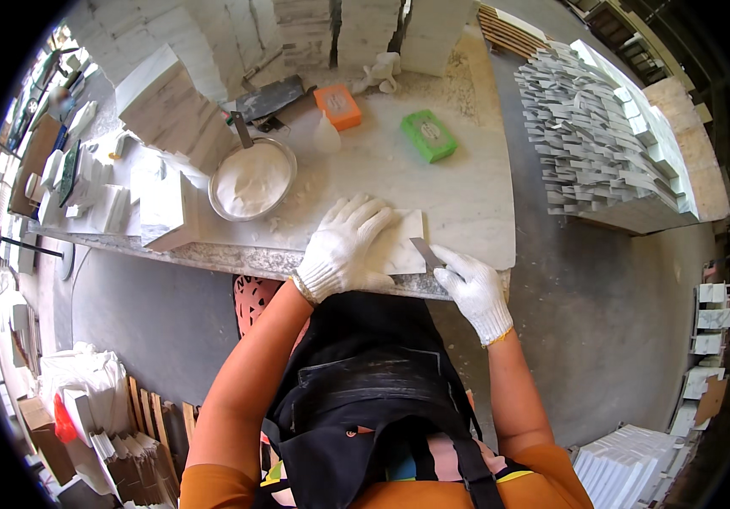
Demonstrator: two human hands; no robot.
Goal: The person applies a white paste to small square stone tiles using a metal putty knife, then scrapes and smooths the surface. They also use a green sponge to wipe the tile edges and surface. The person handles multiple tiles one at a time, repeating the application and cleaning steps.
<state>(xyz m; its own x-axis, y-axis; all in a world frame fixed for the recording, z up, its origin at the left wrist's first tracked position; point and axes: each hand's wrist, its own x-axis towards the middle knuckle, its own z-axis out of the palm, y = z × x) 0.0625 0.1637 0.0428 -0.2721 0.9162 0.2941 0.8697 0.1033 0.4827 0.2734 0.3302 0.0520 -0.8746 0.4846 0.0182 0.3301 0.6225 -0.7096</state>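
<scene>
Left hand (346,246): spread flat on marble tile (407,242) — likely steadying it.
Right hand (472,290): curled round scraper (423,252), blade at tile's edge.
Bowl (292,181): within reach.

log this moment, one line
white-gloved left hand: on flat white tile | white-gloved right hand: holds thin grey metal blade at tile's edge

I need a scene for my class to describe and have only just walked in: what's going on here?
A person in white gloves stands at a table. Their left hand lies spread on a white tile; their right hand holds a blade by the tile's right edge, though contact is hard to tell. Beyond the hands are a bowl of white paste, an orange block and a green block.
</scene>
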